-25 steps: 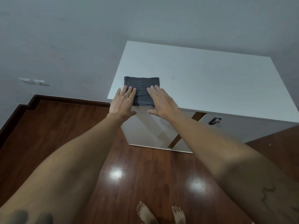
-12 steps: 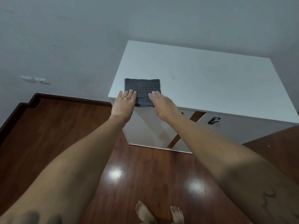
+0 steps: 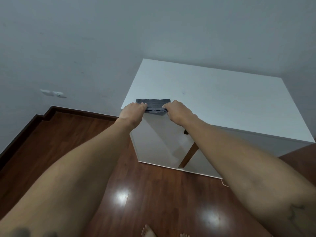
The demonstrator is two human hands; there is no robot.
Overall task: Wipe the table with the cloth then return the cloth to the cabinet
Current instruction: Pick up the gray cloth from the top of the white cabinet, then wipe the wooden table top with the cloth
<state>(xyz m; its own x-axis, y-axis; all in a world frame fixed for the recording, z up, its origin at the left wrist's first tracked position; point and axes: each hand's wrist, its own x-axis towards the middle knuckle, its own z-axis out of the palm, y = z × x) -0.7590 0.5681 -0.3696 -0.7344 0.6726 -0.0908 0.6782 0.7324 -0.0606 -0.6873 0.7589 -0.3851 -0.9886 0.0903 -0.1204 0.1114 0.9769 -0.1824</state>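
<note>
Both hands went from lying flat on the cloth [image 3: 153, 103] to pinching its near corners: left hand [image 3: 132, 111], right hand [image 3: 177, 111]. Cloth sits folded at the table [image 3: 222, 106] front-left edge, overhanging. Risk: a loose pinch lets the folds drop open.

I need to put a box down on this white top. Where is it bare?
The white top is bare from the grey cloth back to the wall and across to its right edge. Only the near-left corner is taken, where the left hand and right hand grip the cloth.
</note>
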